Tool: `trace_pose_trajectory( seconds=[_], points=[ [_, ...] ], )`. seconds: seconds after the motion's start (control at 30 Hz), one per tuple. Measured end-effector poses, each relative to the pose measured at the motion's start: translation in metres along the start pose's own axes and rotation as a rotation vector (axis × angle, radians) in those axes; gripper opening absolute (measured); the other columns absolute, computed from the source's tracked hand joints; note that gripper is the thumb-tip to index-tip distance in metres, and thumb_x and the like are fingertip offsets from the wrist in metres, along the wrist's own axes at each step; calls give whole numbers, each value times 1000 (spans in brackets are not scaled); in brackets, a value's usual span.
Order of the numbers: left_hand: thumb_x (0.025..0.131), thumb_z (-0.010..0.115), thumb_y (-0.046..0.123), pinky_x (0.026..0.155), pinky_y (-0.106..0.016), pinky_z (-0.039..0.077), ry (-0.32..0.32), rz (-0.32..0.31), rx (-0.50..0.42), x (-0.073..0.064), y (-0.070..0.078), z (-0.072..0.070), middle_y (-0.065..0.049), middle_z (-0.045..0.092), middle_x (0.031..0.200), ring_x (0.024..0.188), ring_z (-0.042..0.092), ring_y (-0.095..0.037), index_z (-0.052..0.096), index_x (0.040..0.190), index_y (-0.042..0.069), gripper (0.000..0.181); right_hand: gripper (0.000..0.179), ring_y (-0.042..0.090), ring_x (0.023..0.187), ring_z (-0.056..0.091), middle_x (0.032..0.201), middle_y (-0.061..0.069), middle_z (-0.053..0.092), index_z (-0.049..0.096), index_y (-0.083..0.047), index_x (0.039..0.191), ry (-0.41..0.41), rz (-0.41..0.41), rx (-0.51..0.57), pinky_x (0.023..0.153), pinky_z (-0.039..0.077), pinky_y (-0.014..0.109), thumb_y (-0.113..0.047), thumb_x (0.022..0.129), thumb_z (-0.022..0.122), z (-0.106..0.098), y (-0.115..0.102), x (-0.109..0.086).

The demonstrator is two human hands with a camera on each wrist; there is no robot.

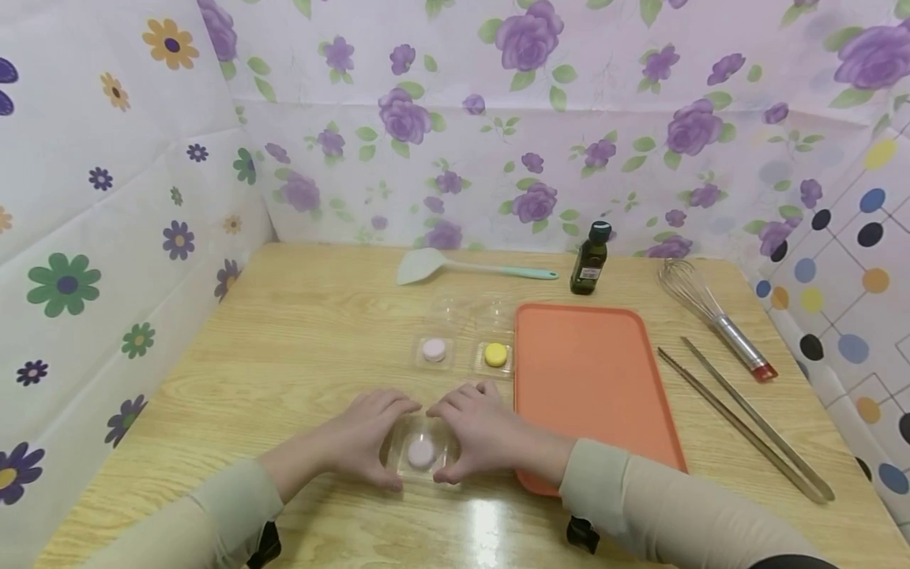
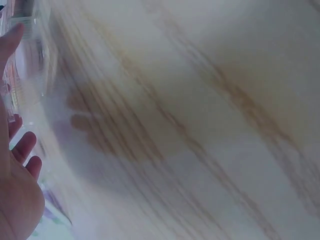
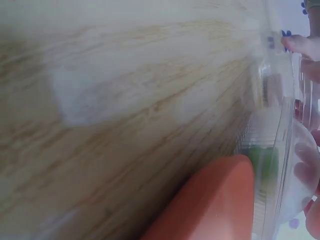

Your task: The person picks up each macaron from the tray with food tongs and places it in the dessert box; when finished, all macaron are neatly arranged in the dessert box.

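Note:
My left hand (image 1: 366, 435) and right hand (image 1: 483, 431) curve round opposite sides of a small clear plastic box (image 1: 422, 425), thumbs at its near corners and fingertips at its far side. Inside lies a pale pink macaron (image 1: 421, 453), seen also as a pink blur (image 2: 29, 60) in the left wrist view. The right wrist view shows a clear domed lid (image 3: 296, 170) over a green round piece (image 3: 265, 162), close to my right fingers; from the head camera my right hand hides that piece.
Beyond my hands, an opened clear package holds a pink macaron (image 1: 434, 350) and a yellow macaron (image 1: 496, 355). An orange tray (image 1: 586, 379) lies under my right forearm. Behind are a spatula (image 1: 423, 266) and dark bottle (image 1: 589, 261); a whisk (image 1: 711, 308) and metal tongs (image 1: 746, 427) lie right.

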State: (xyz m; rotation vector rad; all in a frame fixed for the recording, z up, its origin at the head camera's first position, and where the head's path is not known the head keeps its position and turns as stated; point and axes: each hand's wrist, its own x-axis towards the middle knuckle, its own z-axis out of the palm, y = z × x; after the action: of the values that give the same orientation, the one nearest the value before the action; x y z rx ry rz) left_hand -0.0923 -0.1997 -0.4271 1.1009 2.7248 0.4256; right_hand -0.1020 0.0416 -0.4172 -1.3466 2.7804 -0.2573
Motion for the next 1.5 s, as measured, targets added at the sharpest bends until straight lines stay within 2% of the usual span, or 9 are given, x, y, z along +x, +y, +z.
trace_pose_trajectory(
  seconds=[0.17, 0.47, 0.7, 0.87, 1.0, 1.17, 1.4, 1.5],
  points=[
    [60, 78, 54, 97, -41, 33, 9, 14, 10, 0, 0, 2, -1, 45, 128, 116, 40, -17, 43, 134, 9, 94, 83, 16, 112, 46, 120, -3, 57, 54, -18, 126, -8, -19, -51, 89, 33, 40, -72, 65, 64, 2, -2, -1],
    [67, 72, 61, 95, -40, 34, 12, 10, -20, -2, -1, 3, -1, 46, 129, 116, 40, -17, 45, 135, 9, 89, 81, 16, 109, 46, 117, -3, 57, 53, -18, 126, -37, -15, -60, 89, 33, 39, -71, 65, 65, 3, -4, 0],
    [73, 67, 60, 100, -45, 31, -3, 17, -90, -2, -1, 3, -5, 46, 133, 119, 40, -21, 45, 136, 10, 83, 81, 16, 108, 46, 116, -2, 57, 53, -18, 125, -31, -1, -59, 88, 33, 39, -70, 65, 66, 4, -4, 0],
    [76, 67, 56, 99, -50, 30, 14, -8, -136, -4, -3, 3, -8, 45, 135, 121, 39, -24, 47, 134, 10, 76, 80, 17, 109, 46, 118, -2, 56, 53, -19, 126, -40, 22, -56, 89, 34, 40, -69, 66, 67, 4, -4, 1],
    [75, 70, 54, 100, -50, 29, 31, -24, -140, -3, -5, 5, -7, 47, 133, 121, 40, -24, 49, 131, 11, 73, 79, 17, 110, 46, 120, -2, 55, 52, -19, 128, -58, 34, -47, 91, 34, 41, -67, 67, 67, 3, -4, 2],
    [70, 73, 55, 99, -49, 30, 69, -12, -112, -1, -4, 5, -7, 49, 129, 119, 42, -25, 52, 126, 9, 75, 80, 17, 110, 45, 119, -2, 54, 52, -19, 128, -70, 40, -24, 91, 34, 40, -66, 66, 69, 2, -3, 2],
    [69, 73, 56, 100, -50, 30, 65, -32, -88, 1, -3, 3, -7, 50, 127, 118, 43, -25, 53, 126, 8, 77, 78, 17, 110, 45, 120, -2, 54, 53, -19, 129, -77, 54, 6, 89, 34, 38, -65, 68, 69, -1, -1, 2],
    [68, 73, 57, 101, -50, 30, 65, -33, -65, 1, -4, 2, -6, 51, 126, 118, 43, -25, 53, 126, 8, 79, 78, 18, 111, 45, 122, 0, 54, 52, -17, 129, -62, 71, 58, 90, 33, 40, -63, 69, 69, -4, 2, 1]
  ],
)
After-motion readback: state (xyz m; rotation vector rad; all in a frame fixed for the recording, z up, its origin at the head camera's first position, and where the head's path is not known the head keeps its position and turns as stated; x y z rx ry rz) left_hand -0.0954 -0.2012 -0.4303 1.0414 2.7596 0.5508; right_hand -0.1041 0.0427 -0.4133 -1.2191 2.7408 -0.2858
